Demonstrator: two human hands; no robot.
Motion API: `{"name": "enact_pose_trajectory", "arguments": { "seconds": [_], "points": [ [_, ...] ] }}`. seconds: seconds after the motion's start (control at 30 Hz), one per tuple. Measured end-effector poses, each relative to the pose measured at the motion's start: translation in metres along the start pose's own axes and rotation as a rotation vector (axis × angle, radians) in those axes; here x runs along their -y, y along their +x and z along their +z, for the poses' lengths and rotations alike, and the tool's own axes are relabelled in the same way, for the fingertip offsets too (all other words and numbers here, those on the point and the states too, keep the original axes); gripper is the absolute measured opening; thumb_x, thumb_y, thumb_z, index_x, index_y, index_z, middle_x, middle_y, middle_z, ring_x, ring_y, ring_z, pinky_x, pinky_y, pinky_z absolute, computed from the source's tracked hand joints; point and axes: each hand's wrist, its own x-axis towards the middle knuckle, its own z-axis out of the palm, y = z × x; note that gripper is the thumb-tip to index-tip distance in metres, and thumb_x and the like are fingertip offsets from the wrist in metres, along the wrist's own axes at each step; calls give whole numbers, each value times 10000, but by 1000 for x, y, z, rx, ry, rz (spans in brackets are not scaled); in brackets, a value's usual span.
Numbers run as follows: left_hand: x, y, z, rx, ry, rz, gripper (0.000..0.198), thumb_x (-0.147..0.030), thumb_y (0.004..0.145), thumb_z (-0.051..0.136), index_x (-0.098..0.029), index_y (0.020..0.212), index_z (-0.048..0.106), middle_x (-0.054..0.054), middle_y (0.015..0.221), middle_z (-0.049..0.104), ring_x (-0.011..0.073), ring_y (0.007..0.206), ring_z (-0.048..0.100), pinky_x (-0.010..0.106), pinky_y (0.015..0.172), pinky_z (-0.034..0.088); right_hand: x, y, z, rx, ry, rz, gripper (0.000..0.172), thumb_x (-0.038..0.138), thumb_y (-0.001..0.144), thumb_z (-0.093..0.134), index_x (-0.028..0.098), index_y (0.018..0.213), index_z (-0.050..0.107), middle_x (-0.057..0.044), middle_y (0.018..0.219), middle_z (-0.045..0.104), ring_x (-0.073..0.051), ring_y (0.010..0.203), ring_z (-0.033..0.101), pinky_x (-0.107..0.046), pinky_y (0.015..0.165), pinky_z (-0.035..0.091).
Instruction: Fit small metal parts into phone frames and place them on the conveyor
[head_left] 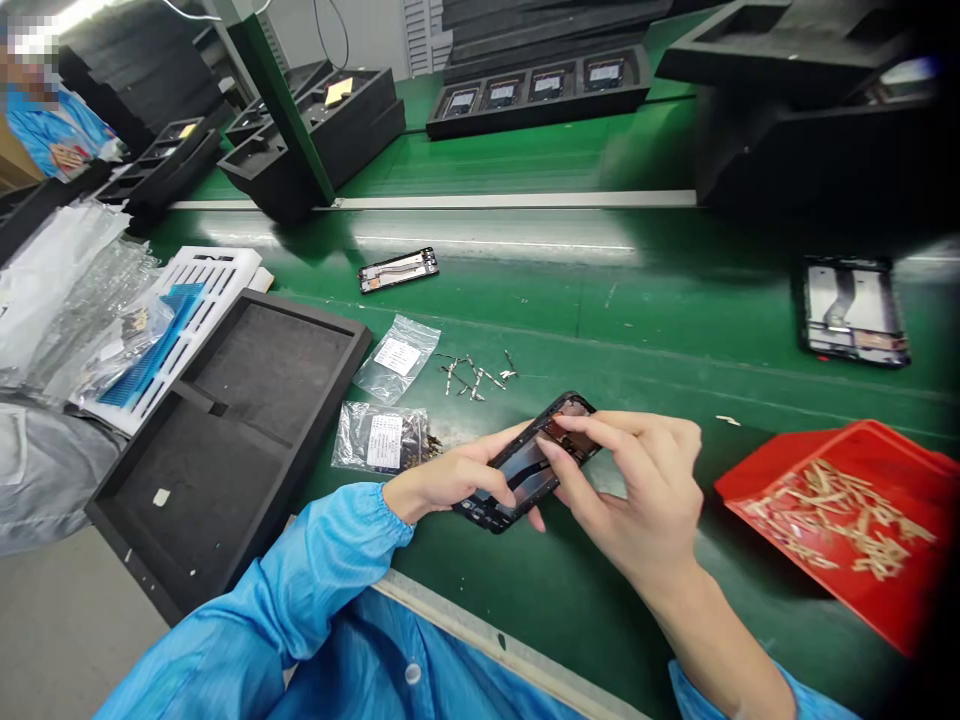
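An opened phone frame [525, 475] with a black rim is held tilted above the green bench. My left hand [469, 478] grips its lower left end, thumb across the inner face. At the upper end, the thumb and index finger of my right hand [637, 490] are pinched close together against the inside; whatever lies between those fingertips is too small to make out. Left of the phone frame are a labelled plastic bag [384, 440] of small dark parts and another clear labelled bag [397, 358]. Small metallic strips [476, 378] lie scattered just beyond.
A red bin [795, 450] of pale scraps stands at right. One phone frame [855, 310] lies beyond it, another [397, 270] farther back left. A black foam tray [247, 350] sits at left. Filled trays [540, 115] line the back, and a co-worker [56, 130] is far left.
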Motion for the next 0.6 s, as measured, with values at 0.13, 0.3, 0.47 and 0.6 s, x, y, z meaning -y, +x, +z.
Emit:
{"name": "enact_pose_trajectory", "arguments": {
  "seconds": [0.13, 0.3, 0.47, 0.6],
  "points": [
    [-2, 1, 4, -11, 63, 57, 1081, -137, 687, 794, -271, 1696, 432, 25, 960, 761, 212, 825, 750, 291, 782, 554, 2, -3, 1, -11, 14, 18, 205, 184, 977, 828, 253, 1140, 725, -51, 960, 760, -258, 897, 668, -433, 839, 464],
    [-1, 4, 6, 13, 163, 117, 1078, -154, 699, 757, -303, 1711, 416, 83, 1206, 748, 185, 855, 707, 284, 775, 556, 5, 0, 0, -32, 139, 66, 217, 123, 976, 799, 286, 1110, 748, -21, 933, 763, -222, 837, 672, -419, 793, 528],
    [-3, 2, 5, 29, 276, 125, 1135, -160, 718, 717, -291, 1764, 296, 138, 1416, 700, 193, 918, 708, 287, 770, 552, 9, 2, -3, -56, 193, 115, 228, 92, 961, 798, 303, 1044, 774, -2, 915, 769, -207, 802, 678, -395, 759, 548],
    [-4, 0, 2, 40, 328, 134, 1167, -132, 719, 694, -290, 1780, 235, 156, 1584, 597, 251, 1136, 702, 302, 809, 567, 8, 2, -3, -19, 219, 123, 191, 103, 973, 784, 284, 1018, 741, -4, 898, 750, -210, 811, 670, -389, 769, 540]
  ]
}}
